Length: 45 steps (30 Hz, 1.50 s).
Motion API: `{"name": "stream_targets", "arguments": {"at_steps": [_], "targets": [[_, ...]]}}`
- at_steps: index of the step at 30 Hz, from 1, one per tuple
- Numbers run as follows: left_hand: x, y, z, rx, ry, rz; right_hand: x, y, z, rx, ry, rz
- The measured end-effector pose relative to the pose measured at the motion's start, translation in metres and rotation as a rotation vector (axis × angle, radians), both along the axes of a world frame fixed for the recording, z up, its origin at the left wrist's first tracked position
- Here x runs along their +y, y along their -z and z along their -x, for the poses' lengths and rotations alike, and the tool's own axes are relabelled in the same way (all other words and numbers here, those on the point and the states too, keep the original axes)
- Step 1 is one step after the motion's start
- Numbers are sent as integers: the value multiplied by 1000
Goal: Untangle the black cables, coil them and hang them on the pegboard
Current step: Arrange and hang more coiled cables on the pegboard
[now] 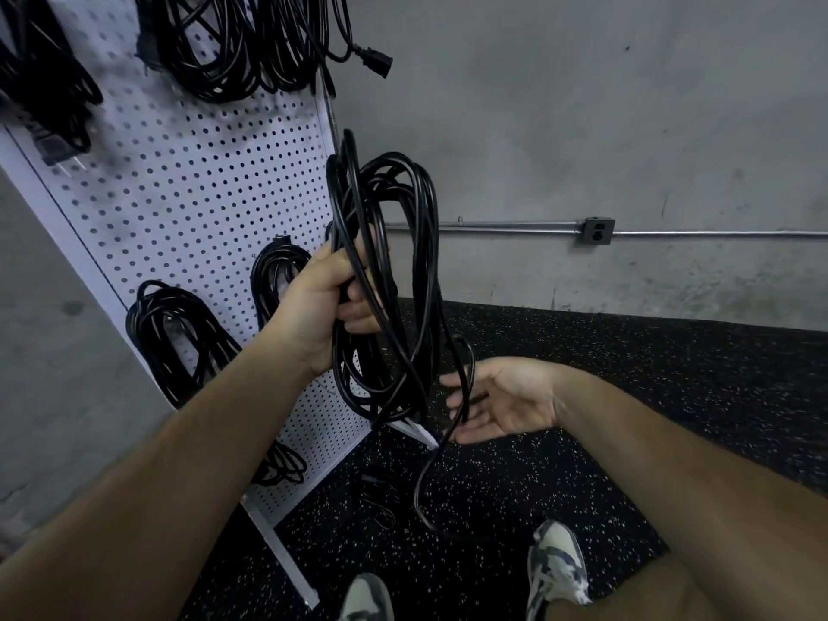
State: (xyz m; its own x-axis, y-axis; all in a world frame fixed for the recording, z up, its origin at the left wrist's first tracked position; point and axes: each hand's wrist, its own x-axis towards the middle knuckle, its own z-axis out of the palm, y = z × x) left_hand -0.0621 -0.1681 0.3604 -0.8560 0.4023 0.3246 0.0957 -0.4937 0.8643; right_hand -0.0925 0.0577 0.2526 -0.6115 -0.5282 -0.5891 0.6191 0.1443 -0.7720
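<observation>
Black coil (381, 387), tail (417, 490) lost against dark floor (605, 463)

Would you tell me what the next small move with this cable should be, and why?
Probably close the right hand on the loose tail lying across it and lift that up to the left hand as another loop: the left hand grips the coil, but the tail trails to the floor.
</observation>
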Motion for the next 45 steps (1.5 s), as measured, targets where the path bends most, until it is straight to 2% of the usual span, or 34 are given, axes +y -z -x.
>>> {"name": "stream_targets", "arguments": {"at_steps": [6,9,13,19,25,28,32,37,41,45], "targets": [[1,5,3,-15,-66,22,-3,3,-11,-153,-190,22],[3,4,2,-3,-63,35,-3,-1,-12,-89,-332,64],[3,3,2,-15,-125,67,-1,-5,-8,-44,-430,257],[0,5,1,-26,-116,57,1,-14,-5,51,-147,380],[-6,9,4,-41,-78,52,7,-27,0,90,96,374],[-9,19,4,-42,-50,79,8,-28,0,143,219,296],[-9,39,-2,-78,-86,161,5,-28,2,215,236,186],[3,57,-9,-186,-236,203,-3,-33,10,411,347,125],[17,67,-6,-282,-371,315,-11,-33,4,552,286,89],[29,67,-6,-263,-354,337,-21,-35,-4,724,183,-75]]}}
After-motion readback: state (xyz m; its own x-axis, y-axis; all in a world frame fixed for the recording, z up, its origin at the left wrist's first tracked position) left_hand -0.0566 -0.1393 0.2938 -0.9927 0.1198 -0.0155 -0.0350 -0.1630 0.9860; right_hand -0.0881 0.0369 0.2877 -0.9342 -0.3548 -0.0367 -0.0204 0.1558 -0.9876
